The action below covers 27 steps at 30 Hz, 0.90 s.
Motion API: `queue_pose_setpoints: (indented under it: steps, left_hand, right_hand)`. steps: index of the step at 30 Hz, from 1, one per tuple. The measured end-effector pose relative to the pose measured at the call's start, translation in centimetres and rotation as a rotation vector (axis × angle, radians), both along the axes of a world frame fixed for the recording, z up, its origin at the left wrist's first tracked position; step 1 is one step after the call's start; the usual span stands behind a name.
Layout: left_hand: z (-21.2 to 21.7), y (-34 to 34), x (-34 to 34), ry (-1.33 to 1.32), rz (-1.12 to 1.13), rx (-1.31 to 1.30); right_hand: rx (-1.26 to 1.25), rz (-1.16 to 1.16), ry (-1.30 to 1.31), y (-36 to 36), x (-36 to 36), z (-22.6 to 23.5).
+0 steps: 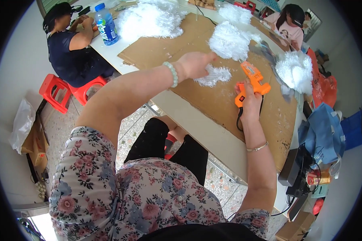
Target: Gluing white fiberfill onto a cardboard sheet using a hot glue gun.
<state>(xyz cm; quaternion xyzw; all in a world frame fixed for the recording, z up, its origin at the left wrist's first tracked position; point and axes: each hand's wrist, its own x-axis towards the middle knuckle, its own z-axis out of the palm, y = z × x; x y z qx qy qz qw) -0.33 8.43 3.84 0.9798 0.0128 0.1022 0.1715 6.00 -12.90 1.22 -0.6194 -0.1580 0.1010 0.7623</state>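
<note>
Her left hand presses a white fluffy tuft flat on the cardboard, fingers curled over its near end. The orange glue gun, gripped in her right hand, points toward the tuft.

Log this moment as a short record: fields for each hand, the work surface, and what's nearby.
left hand: left hand rests on a white fluffy tuft, fingers curled over it
right hand: right hand grips an orange glue gun, nozzle pointing away from the person
work surface: cardboard sheet on a white table
other tufts: large white tuft just beyond the left hand; another at right
nearby: blue bottle; red stool; two seated people across the table
</note>
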Motion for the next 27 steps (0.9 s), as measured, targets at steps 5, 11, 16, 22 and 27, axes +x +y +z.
queue_pose_setpoints:
  steps: [5,11,16,22,27]
  left_hand:
    - [0.4,0.2,-1.2,-0.266,-0.184,0.010]
    - [2.8,7.1,-0.3,-0.557,0.147,-0.492]
    - [5.4,14.7,1.0,-0.734,0.403,-0.887]
    - [8.7,23.8,4.3,-0.835,0.640,-0.894]
    - [7.3,38.9,3.8,-0.918,0.839,-0.070]
  right_hand:
    - [-0.017,-0.031,0.017,0.0,-0.1,0.0]
    - [0.007,-0.010,0.016,-0.1,0.1,0.1]
    - [0.015,-0.033,0.046,-0.3,0.4,-0.2]
    - [-0.017,-0.054,0.094,-0.8,0.4,-0.1]
    - [0.022,0.040,0.106,0.2,-0.1,0.3]
